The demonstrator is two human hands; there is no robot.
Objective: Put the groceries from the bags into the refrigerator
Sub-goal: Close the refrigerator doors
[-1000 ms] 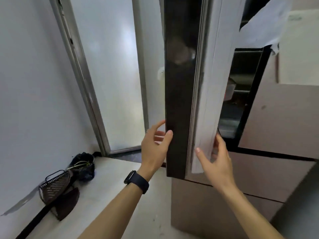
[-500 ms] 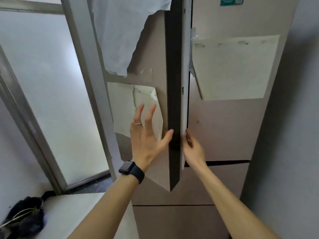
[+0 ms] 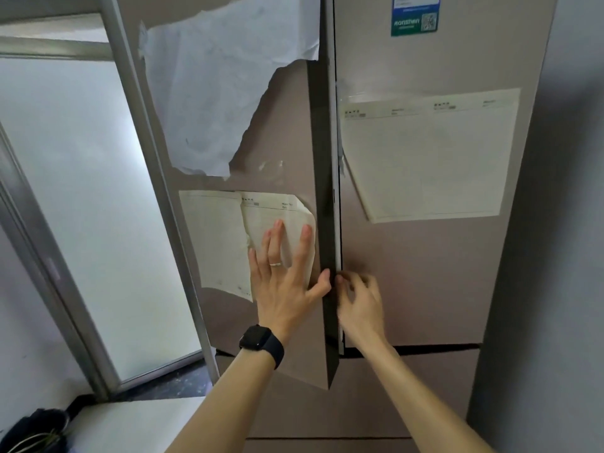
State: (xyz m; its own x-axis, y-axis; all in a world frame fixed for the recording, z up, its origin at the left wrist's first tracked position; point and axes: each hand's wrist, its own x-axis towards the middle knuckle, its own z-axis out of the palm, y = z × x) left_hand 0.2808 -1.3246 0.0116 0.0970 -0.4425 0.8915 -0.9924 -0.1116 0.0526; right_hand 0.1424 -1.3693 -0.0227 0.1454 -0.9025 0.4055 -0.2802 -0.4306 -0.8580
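the tall fridge door (image 3: 287, 132) is almost shut, its edge between the hands. the left hand (image 3: 284, 282) lies flat and wide on its front; the right hand (image 3: 359, 299) curls round the edge.

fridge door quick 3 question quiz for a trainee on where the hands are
1. True or false: the left hand presses flat, fingers spread, on the left fridge door.
2. Which wrist wears the black watch? A left, B right, C neither.
3. Fill in: the right hand is at that door's dark ____.
Key: 1 true; 2 A; 3 edge.
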